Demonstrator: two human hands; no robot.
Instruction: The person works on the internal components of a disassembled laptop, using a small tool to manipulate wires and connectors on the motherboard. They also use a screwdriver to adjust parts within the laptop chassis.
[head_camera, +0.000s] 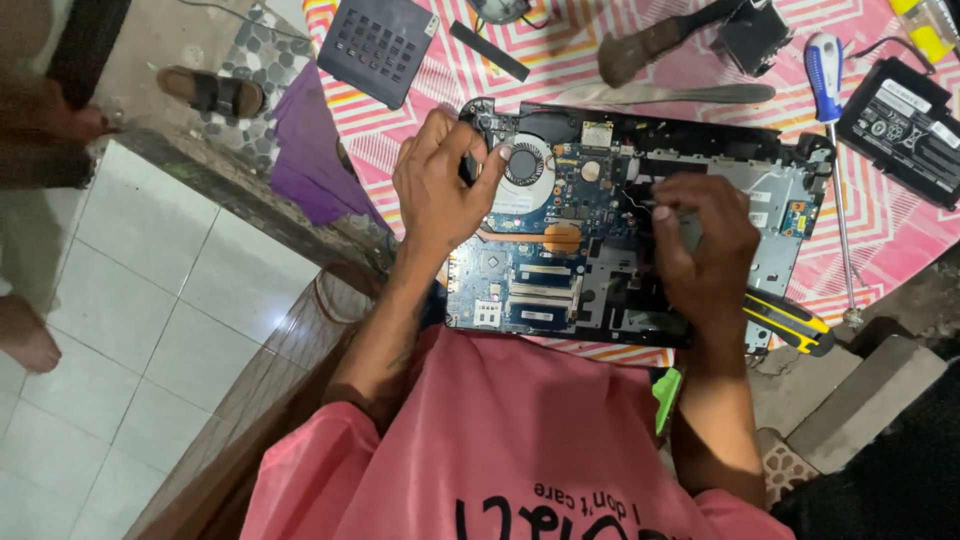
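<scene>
An opened laptop chassis (790, 195) lies on a pink zigzag-patterned cloth, its blue motherboard (545, 270) and round cooling fan (527, 165) exposed. My left hand (440, 185) rests on the left edge of the board, thumb and fingers beside the fan. My right hand (705, 245) sits over the middle-right of the board, fingertips pinched near thin black wires (632, 200). Whether it grips a wire or a small tool is hidden by the fingers.
A yellow-black utility knife (795, 320) lies by my right wrist. A blue-handled screwdriver (830, 110) and a black battery pack (905, 125) lie right. A brush (650, 45), a black cover panel (378, 45) and a sandal (210, 92) lie beyond. White floor tiles spread left.
</scene>
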